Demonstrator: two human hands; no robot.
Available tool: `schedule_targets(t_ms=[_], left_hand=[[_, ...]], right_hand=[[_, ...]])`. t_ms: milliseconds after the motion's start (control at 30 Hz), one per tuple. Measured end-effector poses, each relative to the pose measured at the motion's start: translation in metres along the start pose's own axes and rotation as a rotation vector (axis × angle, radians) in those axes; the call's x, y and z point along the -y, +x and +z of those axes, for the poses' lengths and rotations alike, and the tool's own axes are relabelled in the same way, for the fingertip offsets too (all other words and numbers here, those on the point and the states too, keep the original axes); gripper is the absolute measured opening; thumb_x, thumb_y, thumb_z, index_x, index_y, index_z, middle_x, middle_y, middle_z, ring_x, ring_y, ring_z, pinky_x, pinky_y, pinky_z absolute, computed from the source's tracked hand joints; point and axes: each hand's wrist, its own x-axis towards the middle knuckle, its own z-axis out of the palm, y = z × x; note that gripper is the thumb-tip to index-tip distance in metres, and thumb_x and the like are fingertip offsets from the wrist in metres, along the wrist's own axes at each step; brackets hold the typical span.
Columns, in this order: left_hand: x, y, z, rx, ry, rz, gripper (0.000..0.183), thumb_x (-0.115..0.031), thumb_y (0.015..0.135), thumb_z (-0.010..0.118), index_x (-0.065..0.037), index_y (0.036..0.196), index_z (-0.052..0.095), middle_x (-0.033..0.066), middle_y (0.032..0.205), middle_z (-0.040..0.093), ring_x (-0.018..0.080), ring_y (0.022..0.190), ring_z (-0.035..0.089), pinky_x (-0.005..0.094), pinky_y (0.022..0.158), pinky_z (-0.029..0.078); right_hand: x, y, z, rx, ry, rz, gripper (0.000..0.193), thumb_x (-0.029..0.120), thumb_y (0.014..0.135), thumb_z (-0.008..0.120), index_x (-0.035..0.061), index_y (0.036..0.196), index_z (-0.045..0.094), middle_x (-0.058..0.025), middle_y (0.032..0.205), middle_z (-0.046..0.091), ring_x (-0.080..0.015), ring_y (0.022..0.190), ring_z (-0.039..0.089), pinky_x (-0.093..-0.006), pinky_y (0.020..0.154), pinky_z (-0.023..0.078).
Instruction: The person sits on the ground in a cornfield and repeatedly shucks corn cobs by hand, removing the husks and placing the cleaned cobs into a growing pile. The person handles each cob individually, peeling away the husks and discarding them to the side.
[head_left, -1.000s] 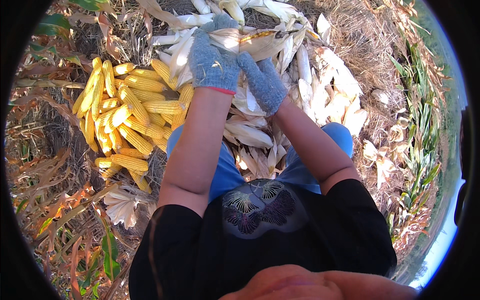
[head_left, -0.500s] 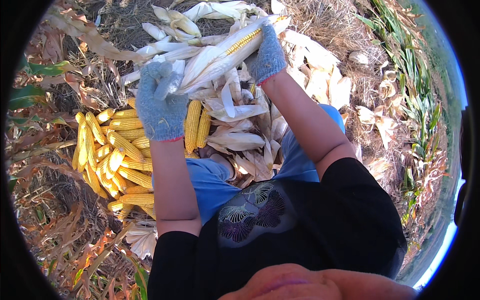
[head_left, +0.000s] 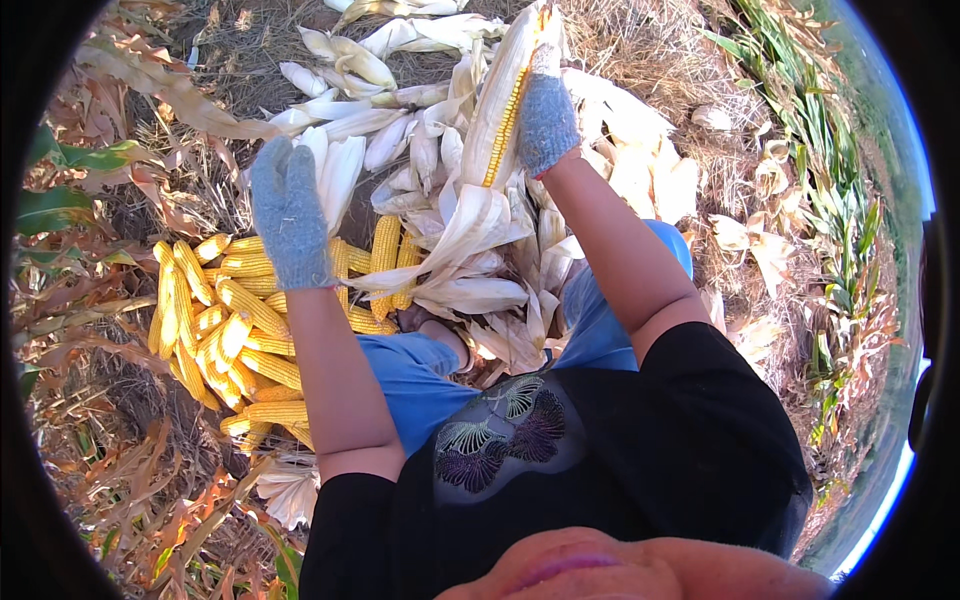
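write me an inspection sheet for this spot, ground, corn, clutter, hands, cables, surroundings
Surface: ground covered in dry, straw-like litter
Corn: one partly husked ear, a strip of yellow kernels showing; a pile of bare yellow ears at lower left
Clutter: loose pale husks strewn ahead of the person
Left hand: grey glove, apart from the husked ear, near the pile; grip unclear
Right hand: grey glove, holding the husked ear
Cables: nothing seen
Surroundings: dry leaves on the left, green plants on the right
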Motion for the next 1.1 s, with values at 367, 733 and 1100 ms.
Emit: schedule_targets(t_ms=[367,733,1100], left_hand=[[-0.011,-0.008,0.064,0.36,-0.357,-0.012,0.036,-0.031,0.1,0.051,0.0,0.117,0.06,0.0129,0.109,0.065,0.0227,0.101,0.064,0.0329,0.09,0.05],[-0.003,-0.011,0.07,0.126,-1.051,-0.145,0.03,-0.02,0.1,0.047,0.001,0.118,0.057,0.0161,0.11,0.064,0.0259,0.098,0.065,0.0387,0.09,0.054],[0.053,0.02,0.07,0.164,-1.362,-0.376,0.027,-0.02,0.099,0.047,0.0,0.111,0.06,0.0122,0.102,0.064,0.0239,0.096,0.064,0.0374,0.089,0.054]], right_hand=[[-0.04,-0.052,0.02,0.528,-1.13,-0.999,0.028,0.021,0.094,0.054,0.0043,0.117,0.051,-0.0215,0.106,0.056,-0.0422,0.094,0.059,-0.0476,0.075,0.05],[-0.042,-0.05,0.033,0.465,-1.024,-0.666,0.048,0.047,0.095,0.053,0.0055,0.118,0.057,-0.0225,0.103,0.066,-0.0411,0.096,0.064,-0.047,0.081,0.051],[-0.04,-0.04,0.035,0.503,-1.114,-0.869,0.035,0.027,0.092,0.06,0.0017,0.116,0.055,-0.02,0.104,0.061,-0.0372,0.098,0.061,-0.0441,0.085,0.049]])
